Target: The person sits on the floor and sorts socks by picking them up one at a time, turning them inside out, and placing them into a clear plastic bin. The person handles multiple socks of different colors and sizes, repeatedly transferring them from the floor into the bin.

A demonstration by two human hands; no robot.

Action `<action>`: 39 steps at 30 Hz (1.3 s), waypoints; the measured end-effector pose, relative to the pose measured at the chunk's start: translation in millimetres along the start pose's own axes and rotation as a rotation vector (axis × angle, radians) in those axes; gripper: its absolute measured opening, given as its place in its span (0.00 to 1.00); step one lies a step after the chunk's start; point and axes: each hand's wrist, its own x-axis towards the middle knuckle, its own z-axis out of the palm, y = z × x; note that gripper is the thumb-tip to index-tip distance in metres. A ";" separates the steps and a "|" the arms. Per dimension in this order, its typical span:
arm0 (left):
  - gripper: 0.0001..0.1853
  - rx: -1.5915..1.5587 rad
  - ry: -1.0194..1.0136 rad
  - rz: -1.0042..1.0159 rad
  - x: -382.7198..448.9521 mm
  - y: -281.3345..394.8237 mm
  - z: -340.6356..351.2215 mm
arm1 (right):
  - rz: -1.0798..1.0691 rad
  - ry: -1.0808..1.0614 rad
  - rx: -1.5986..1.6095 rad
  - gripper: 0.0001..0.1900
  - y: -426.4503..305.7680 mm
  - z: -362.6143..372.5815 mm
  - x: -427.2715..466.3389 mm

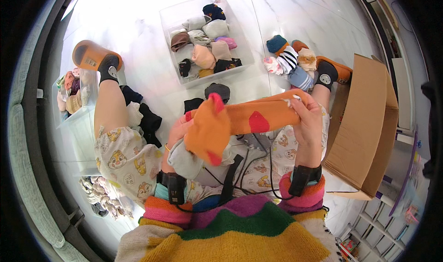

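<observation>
An orange sock with red patches is stretched between my two hands. My left hand grips its folded foot part, and a pale grey sock hangs just below, against that hand; whether the fingers hold it too is hidden. At the other end, my right hand pinches the sock's cuff, where white threads show. Beyond the hands, a dark grey rolled sock and a black sock lie on the floor. Black wristbands with cables are on both wrists.
A clear plastic bin holds folded socks. More folded socks lie in a pile by my right foot. An open cardboard box stands at the right. Clear containers with socks are at the left, and dark socks lie beside my left leg.
</observation>
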 end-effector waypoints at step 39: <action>0.12 0.491 -0.053 0.064 25.5 -19.3 17.9 | -0.197 0.262 -1.258 0.17 -122.2 -144.7 1.0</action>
